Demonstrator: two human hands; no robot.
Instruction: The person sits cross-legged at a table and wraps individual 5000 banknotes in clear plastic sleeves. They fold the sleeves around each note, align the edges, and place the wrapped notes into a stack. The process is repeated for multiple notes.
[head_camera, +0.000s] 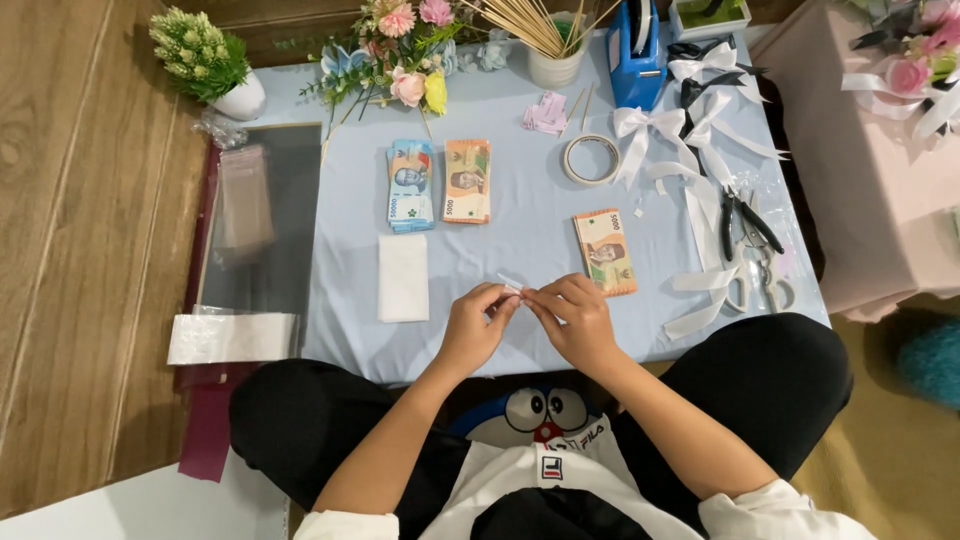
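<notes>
**Small clear strip held between two hands at the near edge of the worktop**

A small clear strip (510, 283), perhaps tape or film, sits pinched between the fingertips of both hands, just above the near edge of the blue-covered worktop (520, 230). The left hand (476, 322) grips its left end with thumb and forefinger closed on it; the right hand (572, 315) closes on the other end, its fingers curled inward. The two hands nearly touch, fingertips meeting over the strip.

Both forearms rise from the person's lap and angle in toward each other, wrists slightly bent, knuckles turned upward.

The strip's long axis runs roughly left to right, tilted a little, its left end farther from the person. It is too small to make out more.

Just beyond the right hand lies a stack of orange banknotes (606, 251). A white folded sheet (403, 277) lies to the left of the left hand, well apart. A tape roll (591, 159) rests farther back.
</notes>
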